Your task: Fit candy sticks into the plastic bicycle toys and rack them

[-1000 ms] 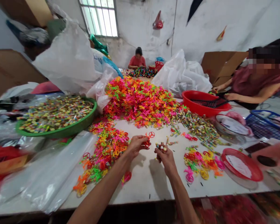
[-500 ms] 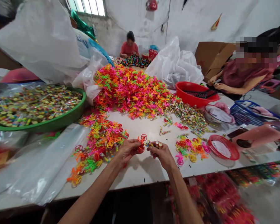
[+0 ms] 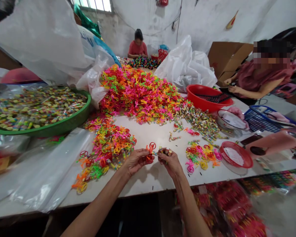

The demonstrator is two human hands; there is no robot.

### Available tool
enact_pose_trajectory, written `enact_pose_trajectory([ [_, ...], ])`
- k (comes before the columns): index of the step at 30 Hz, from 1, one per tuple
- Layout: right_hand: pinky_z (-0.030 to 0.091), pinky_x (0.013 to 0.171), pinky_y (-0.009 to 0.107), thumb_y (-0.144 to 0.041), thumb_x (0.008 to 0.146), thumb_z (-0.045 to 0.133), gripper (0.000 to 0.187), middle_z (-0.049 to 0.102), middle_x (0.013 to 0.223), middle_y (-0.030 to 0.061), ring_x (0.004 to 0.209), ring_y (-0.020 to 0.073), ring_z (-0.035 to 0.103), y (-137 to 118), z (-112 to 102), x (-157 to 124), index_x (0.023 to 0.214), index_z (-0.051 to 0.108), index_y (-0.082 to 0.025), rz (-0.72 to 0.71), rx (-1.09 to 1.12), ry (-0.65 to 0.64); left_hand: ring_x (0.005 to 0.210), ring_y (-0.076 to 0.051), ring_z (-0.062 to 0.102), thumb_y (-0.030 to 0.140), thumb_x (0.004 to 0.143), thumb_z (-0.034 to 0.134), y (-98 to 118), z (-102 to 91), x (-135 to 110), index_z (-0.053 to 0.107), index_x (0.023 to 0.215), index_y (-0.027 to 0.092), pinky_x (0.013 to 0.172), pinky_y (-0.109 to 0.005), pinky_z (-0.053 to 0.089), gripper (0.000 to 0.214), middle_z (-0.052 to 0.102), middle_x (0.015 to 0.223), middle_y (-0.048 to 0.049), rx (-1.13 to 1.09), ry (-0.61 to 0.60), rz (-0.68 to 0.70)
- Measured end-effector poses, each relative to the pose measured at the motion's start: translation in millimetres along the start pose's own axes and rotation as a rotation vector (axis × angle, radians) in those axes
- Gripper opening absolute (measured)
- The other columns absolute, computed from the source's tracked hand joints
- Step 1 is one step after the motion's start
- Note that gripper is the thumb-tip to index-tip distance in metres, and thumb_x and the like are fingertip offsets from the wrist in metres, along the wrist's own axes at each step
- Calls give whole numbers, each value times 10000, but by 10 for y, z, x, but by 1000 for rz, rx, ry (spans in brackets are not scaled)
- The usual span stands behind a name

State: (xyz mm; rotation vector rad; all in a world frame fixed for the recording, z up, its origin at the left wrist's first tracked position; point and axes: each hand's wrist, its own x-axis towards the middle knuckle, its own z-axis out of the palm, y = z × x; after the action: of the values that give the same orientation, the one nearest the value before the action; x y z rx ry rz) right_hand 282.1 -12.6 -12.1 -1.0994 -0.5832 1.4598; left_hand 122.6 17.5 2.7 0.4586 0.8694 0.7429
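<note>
Over the white table [image 3: 160, 179], my left hand [image 3: 136, 160] pinches a small orange and red plastic toy bicycle [image 3: 151, 149] with round wheels. Close to its right side, my right hand [image 3: 172, 162] is closed on several small patterned tubes [image 3: 165, 151] with pale ends. A thin piece bridges the gap between the toy and the right fingertips; its kind is too small to tell. Loose bright plastic toys [image 3: 115, 141] lie left of my hands, some with patterned tubes among them. To the right is a smaller group of toys [image 3: 202, 154].
A big heap of toys [image 3: 140, 95] rises behind, beside a pile of tubes [image 3: 199, 120]. A green basin [image 3: 88, 108] full of tubes stands left, near clear plastic bags [image 3: 54, 171]. Right are a red basin [image 3: 202, 107], a red basket [image 3: 249, 161] and a seated person [image 3: 259, 77].
The right fingers have drawn slightly away from the toy bicycle, and a thin piece now shows between. The left hand keeps its hold. The view has shifted slightly.
</note>
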Motion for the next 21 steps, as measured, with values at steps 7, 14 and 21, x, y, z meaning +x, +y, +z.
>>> enact_pose_trajectory([
  [7,333,423,188,-203,509,771,245,587,579,-23,470,69,474,-34,39,-33,660,586,-146,-26,-20,-16,561,-154,632,147,605,707,-25,5,-28,591,662,89,570,-270,514,142,649,584,-63,85,13,53],
  [14,406,420,204,-286,559,738,229,552,566,-26,478,88,480,51,249,-7,665,585,-153,-166,-238,68,505,-128,583,283,567,730,44,-43,-54,583,613,129,542,-255,470,218,621,536,-20,229,136,223],
  [21,309,377,192,-437,628,667,302,467,480,-45,423,86,424,115,119,331,593,526,-172,-178,-455,82,732,-176,569,280,700,568,946,-186,-90,640,700,196,674,-264,406,110,648,730,-21,1442,436,534],
])
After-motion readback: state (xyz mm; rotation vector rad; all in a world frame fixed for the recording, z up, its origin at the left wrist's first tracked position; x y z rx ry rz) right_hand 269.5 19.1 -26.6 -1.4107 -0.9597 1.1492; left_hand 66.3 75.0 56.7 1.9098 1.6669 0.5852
